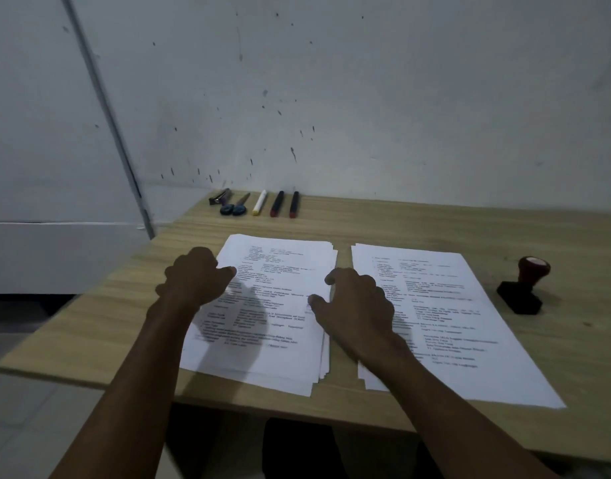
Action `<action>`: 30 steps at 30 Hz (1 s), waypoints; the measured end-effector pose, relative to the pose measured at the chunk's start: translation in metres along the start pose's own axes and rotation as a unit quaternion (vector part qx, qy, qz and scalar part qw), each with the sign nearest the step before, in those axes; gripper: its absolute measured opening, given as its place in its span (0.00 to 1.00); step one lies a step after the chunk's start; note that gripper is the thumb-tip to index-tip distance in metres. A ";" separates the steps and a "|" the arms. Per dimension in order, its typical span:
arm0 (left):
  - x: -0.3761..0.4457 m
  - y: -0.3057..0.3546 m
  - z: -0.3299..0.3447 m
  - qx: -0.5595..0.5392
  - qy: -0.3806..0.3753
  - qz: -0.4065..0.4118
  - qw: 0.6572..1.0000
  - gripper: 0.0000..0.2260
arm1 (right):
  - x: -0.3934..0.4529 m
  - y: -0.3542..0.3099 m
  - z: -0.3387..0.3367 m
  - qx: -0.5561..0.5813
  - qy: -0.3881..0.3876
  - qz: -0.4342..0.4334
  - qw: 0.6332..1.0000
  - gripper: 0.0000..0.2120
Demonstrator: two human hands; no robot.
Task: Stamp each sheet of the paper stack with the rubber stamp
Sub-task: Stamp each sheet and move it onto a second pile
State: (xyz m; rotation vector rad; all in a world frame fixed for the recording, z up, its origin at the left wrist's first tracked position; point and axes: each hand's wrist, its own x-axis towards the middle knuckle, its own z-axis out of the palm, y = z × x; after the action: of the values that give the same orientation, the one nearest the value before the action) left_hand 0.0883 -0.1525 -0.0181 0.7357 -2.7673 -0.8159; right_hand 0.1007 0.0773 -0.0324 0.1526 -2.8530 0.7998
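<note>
Two stacks of printed sheets lie side by side on the wooden table (383, 223). My left hand (197, 274) rests on the left edge of the left stack (276, 340), fingers curled, thumb tip on the paper. At that stack's right edge is my right hand (356, 302), thumb and forefinger touching the top sheet; I cannot tell whether they pinch it. The right stack (449, 305) lies flat, partly under my right forearm. The rubber stamp (525, 285), with a black base and red knob, lies tilted on the table right of the right stack, and neither hand touches it.
Along the table's far edge lie a clip (220, 197), blue-handled scissors (235, 205), a white marker (259, 202) and two black-and-red markers (285, 203). A spotted white wall rises just behind. The table's front edge runs below the stacks.
</note>
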 end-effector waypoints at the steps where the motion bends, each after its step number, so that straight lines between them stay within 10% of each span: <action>1: -0.004 0.005 0.003 0.004 0.017 0.025 1.000 0.21 | 0.000 0.003 -0.003 0.004 0.008 -0.001 1.000 0.17; 16: -0.088 0.142 0.103 -0.107 -0.026 0.340 0.934 0.15 | 0.007 0.157 -0.102 0.054 0.296 0.154 0.941 0.24; 23: -0.103 0.181 0.137 -0.078 -0.078 0.378 0.919 0.15 | 0.017 0.195 -0.123 0.025 0.194 0.184 0.963 0.39; 30: -0.102 0.188 0.151 -0.019 -0.112 0.394 0.912 0.17 | 0.028 0.202 -0.124 0.007 0.170 0.144 0.975 0.15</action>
State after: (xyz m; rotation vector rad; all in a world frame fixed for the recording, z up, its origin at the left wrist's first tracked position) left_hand 0.0558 0.1060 -0.0437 -0.5162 -2.8235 -0.7826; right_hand 0.0610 0.3129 -0.0247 -0.3697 -2.5721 0.8072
